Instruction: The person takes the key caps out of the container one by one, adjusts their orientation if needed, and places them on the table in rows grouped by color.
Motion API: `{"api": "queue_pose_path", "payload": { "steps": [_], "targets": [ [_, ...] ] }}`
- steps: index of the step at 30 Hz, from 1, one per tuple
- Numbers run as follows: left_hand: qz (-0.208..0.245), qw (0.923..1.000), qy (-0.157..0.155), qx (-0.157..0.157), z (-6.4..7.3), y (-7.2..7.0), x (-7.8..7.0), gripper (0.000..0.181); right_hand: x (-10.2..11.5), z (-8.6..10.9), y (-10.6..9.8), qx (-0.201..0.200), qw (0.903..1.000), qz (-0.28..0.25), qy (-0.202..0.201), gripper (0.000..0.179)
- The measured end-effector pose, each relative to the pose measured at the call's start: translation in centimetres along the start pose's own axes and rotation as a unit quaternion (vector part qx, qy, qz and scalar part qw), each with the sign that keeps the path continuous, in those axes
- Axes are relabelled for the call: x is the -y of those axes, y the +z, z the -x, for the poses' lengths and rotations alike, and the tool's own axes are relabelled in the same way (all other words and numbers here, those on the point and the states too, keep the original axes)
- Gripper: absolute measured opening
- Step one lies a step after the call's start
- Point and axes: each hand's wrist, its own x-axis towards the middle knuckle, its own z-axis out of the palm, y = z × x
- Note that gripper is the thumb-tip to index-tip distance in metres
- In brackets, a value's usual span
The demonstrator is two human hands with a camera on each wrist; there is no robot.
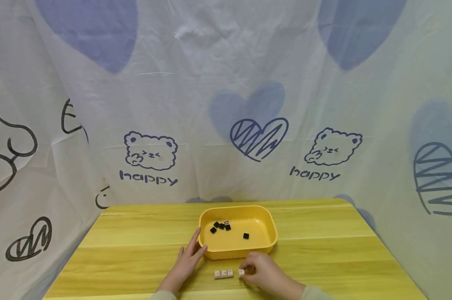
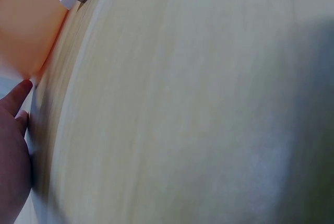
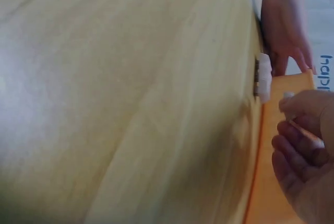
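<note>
Right hand: At the lower centre of the frame, your right hand pinches a small white block between thumb and fingertips
White row: Three white blocks stand side by side just left of the pinched one, a narrow gap between
Left hand: Your left hand, fingers extended and grasping nothing, touches the left side of the yellow tray
Yellow tray: Right of the frame's bottom-left quarter, it holds a cluster of black pieces and a lone black piece
Row risk: Bring the pinched block in too hard and you could shunt the row askew
Pinch risk: An off-centre squeeze could twist so small a block from your fingertips
Tray risk: A stray push from your left hand could slide the tray across the table
Lettering: "happy" runs beneath each of two bear drawings on the curtain; marks on the blocks are too small to read
</note>
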Motion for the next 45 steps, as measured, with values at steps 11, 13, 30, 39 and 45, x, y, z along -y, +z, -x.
{"api": "queue_pose_path", "payload": {
  "steps": [11, 13, 30, 39, 45],
  "targets": [
    [0.001, 1.0000, -0.003, -0.002, 0.2, -0.1, -0.2, 0.068, -0.7, -0.9, 1.8, -0.013, 0.9995, 0.012, 0.026, 0.012],
    [0.001, 1.0000, -0.004, -0.001, 0.2, 0.0, -0.3, 0.068, -0.8, -1.0, 2.0, -0.015, 0.9994, 0.010, 0.030, 0.013],
    [0.001, 1.0000, 0.009, -0.003, 0.4, -0.1, -0.5, 0.067, -0.5, -1.3, 2.2, -0.017, 0.9985, 0.033, 0.040, 0.013],
    [-0.001, 0.9999, 0.013, -0.002, 0.3, -0.2, -0.6, 0.067, -0.6, -1.4, 2.3, -0.020, 0.9986, 0.034, 0.036, 0.014],
    [-0.002, 1.0000, 0.006, -0.002, 0.3, -0.1, -0.6, 0.068, -0.8, -1.4, 2.3, -0.020, 0.9988, 0.026, 0.035, 0.014]
  ]
}}
